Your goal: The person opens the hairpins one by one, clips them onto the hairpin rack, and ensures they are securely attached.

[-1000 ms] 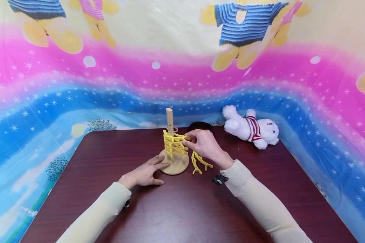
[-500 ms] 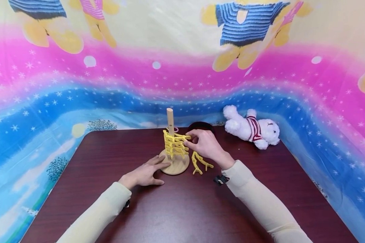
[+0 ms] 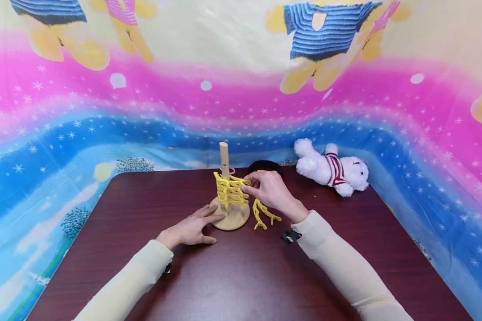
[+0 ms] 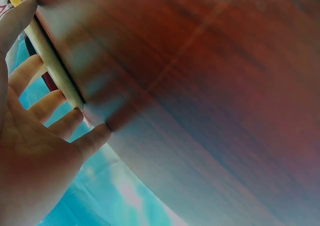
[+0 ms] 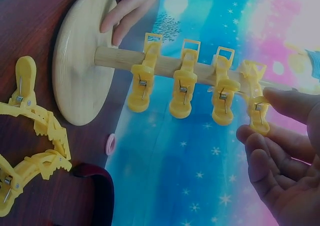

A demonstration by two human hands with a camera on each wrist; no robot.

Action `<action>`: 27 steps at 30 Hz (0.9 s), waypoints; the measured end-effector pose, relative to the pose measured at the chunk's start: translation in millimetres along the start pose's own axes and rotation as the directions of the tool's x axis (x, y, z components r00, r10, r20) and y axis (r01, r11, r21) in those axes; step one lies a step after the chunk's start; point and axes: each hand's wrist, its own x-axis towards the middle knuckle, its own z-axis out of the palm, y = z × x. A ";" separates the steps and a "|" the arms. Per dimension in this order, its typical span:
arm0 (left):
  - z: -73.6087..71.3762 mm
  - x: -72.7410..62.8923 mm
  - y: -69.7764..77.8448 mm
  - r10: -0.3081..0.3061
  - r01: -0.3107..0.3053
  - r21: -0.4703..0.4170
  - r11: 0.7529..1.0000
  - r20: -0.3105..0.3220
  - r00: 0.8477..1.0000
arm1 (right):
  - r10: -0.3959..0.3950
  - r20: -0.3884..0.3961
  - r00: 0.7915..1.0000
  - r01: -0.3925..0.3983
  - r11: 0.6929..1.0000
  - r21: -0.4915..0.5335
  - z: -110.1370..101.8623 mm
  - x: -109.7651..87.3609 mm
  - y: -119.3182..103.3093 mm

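A wooden post (image 3: 224, 158) stands upright on a round wooden base (image 3: 238, 219). Several yellow toothed hair clips (image 5: 183, 88) are clamped one above another along it. My right hand (image 3: 272, 189) pinches the handle end of the topmost hair clip (image 5: 258, 113) between thumb and fingers; that clip sits at the post, above the others. My left hand (image 3: 190, 226) rests on the left edge of the base with its fingers spread, as the left wrist view also shows. To the right of the base, yellow hair clips (image 3: 261, 216) lie on the table.
Behind my right hand is a dark round object (image 3: 265, 166), partly hidden. A small pink ring (image 5: 110, 144) lies near the base. A white teddy bear (image 3: 335, 171) lies at the back right of the dark wooden table (image 3: 233, 276). Printed cloth hangs around the table.
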 end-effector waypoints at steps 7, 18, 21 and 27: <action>-0.7 -0.2 0.5 -0.002 0.002 -0.005 1.000 0.005 1.000 | 0.015 0.007 1.000 -0.015 1.000 0.009 1.7 1.5 1.8; -0.5 -0.7 1.4 0.003 -0.003 -0.005 1.000 0.004 1.000 | 0.050 0.004 0.999 -0.050 0.998 0.028 1.8 -0.8 5.7; -0.3 -1.0 1.0 -0.001 0.001 -0.008 1.000 0.004 1.000 | 0.064 0.011 0.998 -0.064 0.997 0.031 1.6 -1.8 6.4; 0.2 -0.8 -0.3 -0.002 0.002 -0.008 1.000 0.005 1.000 | 0.082 0.016 0.996 -0.083 0.994 0.072 -2.7 -5.5 9.1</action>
